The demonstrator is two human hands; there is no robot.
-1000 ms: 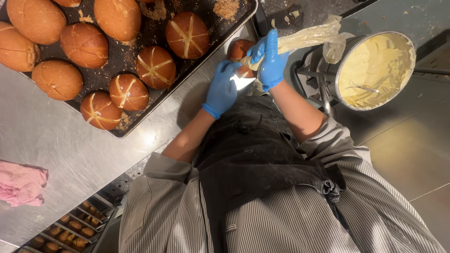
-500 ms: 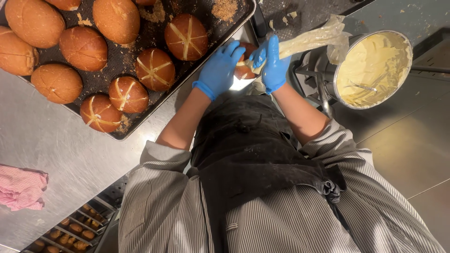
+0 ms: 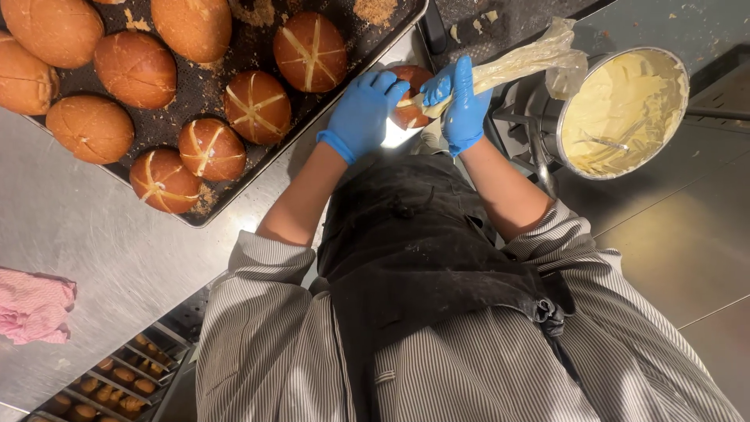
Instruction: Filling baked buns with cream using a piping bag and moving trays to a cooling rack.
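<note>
The left hand (image 3: 363,113), in a blue glove, is curling around a brown bun (image 3: 408,98), cupping it above the steel table (image 3: 94,242). The right hand (image 3: 462,105) is closing tight on a piping bag (image 3: 523,62), its tip touching the bun. Just right, a bowl of cream (image 3: 625,109) is sitting; left, a tray of buns (image 3: 234,168) is lying.

Blue gloves on left hand (image 3: 363,113) and right hand (image 3: 464,105); grey pinstriped shirt, sleeves rolled; black apron.
</note>
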